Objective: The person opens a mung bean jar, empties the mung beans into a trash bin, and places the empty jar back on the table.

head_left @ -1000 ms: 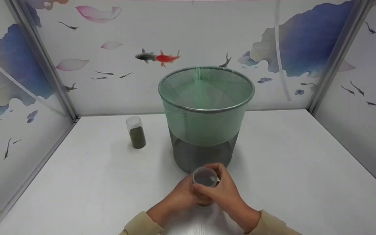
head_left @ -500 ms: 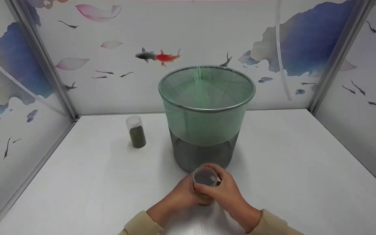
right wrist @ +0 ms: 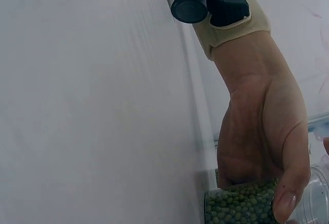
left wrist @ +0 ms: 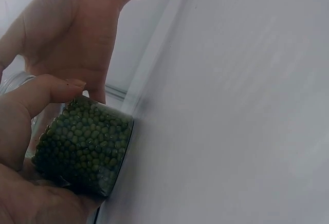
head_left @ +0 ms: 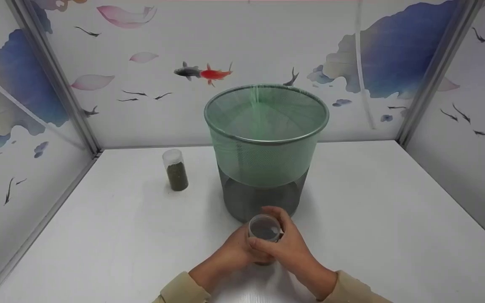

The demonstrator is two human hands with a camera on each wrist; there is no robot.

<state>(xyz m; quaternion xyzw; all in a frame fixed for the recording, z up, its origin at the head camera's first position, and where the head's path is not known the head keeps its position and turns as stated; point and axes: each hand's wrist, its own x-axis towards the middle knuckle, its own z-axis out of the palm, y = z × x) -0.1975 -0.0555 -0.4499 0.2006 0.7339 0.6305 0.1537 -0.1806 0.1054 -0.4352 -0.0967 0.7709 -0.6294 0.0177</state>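
Clear, cylindrical plastic jar of green beans (head_left: pixel 264 228) at my head view's lower centre, its body wrapped by the left hand's fingers (head_left: pixel 242 248) and its rim clamped by the right hand (head_left: pixel 289 244), so I'd brace firmly below, press lightly above.

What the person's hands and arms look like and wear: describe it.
The left hand and right hand wear no gloves. The beige sleeves stop short of both hands, and one carries a black device with a round part and a boxy part.
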